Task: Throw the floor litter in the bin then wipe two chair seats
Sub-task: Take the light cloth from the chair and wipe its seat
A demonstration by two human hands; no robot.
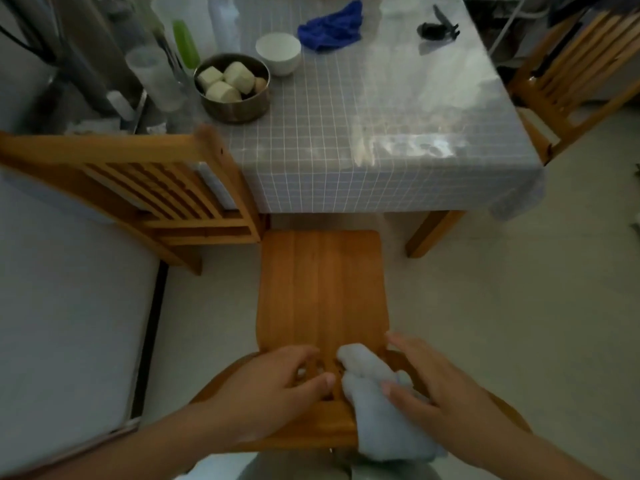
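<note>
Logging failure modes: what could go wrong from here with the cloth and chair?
The cloth hangs partly off the back of the chair, pinned by the thumb of the right hand; it may slip to the floor. The fingers of the left hand sit between the back slats and could get pinched if the chair shifts.

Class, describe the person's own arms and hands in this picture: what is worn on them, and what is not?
The left hand and right hand are bare: no gloves, and no ring, watch or bracelet shows, though the picture is soft. Both forearms are uncovered to the frame's edge; no sleeve is visible.
</note>
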